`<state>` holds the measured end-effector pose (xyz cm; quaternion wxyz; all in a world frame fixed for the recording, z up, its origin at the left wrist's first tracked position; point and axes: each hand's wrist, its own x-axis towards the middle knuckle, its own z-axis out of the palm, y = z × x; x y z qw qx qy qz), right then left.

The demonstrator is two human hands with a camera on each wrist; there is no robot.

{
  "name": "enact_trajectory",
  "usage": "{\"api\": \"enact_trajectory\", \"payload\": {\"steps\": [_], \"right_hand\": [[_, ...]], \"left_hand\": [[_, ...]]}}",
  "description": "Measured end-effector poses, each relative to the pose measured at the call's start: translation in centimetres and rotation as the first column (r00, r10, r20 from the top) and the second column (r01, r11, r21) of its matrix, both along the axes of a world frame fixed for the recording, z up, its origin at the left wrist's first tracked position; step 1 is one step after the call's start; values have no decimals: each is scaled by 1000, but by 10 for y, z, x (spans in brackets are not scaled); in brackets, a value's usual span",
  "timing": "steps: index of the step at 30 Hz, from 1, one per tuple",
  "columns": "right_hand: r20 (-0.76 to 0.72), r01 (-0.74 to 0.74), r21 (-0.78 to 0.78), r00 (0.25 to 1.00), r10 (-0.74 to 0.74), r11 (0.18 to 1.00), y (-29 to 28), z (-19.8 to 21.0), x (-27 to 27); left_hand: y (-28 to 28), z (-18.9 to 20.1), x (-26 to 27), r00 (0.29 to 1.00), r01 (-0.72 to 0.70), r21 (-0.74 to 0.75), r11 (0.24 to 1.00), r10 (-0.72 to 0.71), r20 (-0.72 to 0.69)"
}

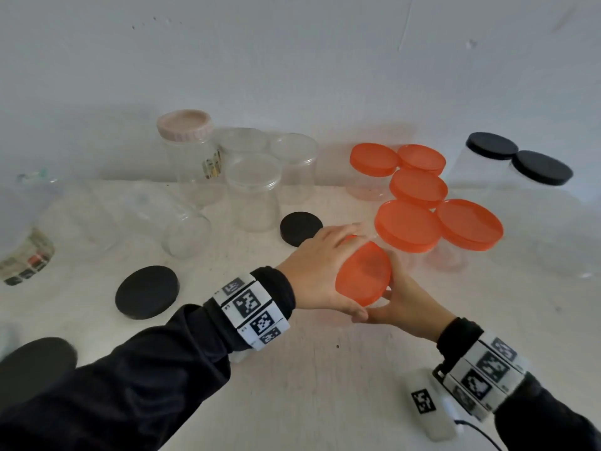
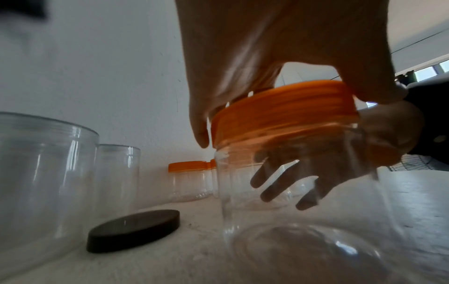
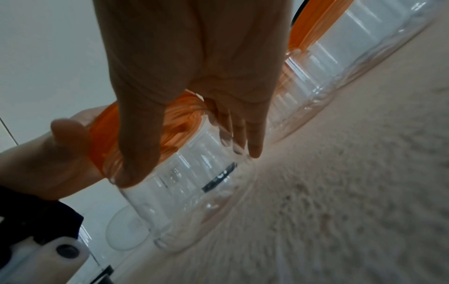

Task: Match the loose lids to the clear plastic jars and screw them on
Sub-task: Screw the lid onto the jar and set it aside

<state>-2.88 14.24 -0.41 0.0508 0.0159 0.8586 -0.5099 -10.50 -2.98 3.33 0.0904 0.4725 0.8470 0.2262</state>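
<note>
A clear plastic jar (image 2: 298,201) stands on the table, tilted toward me, with an orange lid (image 1: 364,275) on its mouth. My left hand (image 1: 351,271) reaches over from the left and grips the orange lid's (image 2: 284,113) rim, fingers on the far side and thumb on the near side. My right hand (image 1: 400,291) wraps the clear jar's (image 3: 184,178) body from the right. Its thumb is in front, and its fingers (image 2: 289,184) show through the plastic. Three loose black lids (image 1: 300,228) (image 1: 147,291) (image 1: 35,366) lie to the left.
Several orange-lidded jars (image 1: 408,226) crowd just behind and right of my hands. Two black-lidded jars (image 1: 540,167) stand at the far right. Open clear jars (image 1: 185,226) and a pink-lidded jar (image 1: 185,125) fill the back left. A white device (image 1: 429,405) lies by my right wrist.
</note>
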Motion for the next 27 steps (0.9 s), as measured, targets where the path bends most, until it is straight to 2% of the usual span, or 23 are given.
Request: {"api": "enact_trajectory", "payload": {"steps": [2, 5, 8, 12, 15, 17, 21, 27], "right_hand": [[11, -31, 57, 999, 30, 998, 5, 6, 2], [-11, -44, 144, 999, 46, 989, 11, 27, 4], [5, -148, 326, 988, 155, 934, 9, 57, -2], [131, -349, 627, 929, 347, 696, -5, 83, -18], [255, -422, 736, 897, 362, 530, -16, 89, -30], [304, -454, 770, 879, 367, 448, -22, 90, -36], [340, -493, 773, 854, 394, 399, -28, 96, -44], [369, -534, 748, 828, 423, 394, -24, 99, -48]], "left_hand": [[-4, -6, 1, 980, -107, 101, 989, 88, 177], [-12, -18, 2, 871, -263, 194, 945, 145, 470], [-19, -30, 3, 785, -296, 195, 935, 122, 608], [-15, -40, 4, 748, -325, 232, 917, 99, 656], [-13, -40, 0, 737, -356, 251, 900, 105, 668], [-14, -41, -3, 727, -370, 258, 892, 106, 678], [-16, -44, -5, 729, -391, 251, 886, 131, 671], [-14, -43, -5, 750, -403, 243, 883, 166, 640]]}}
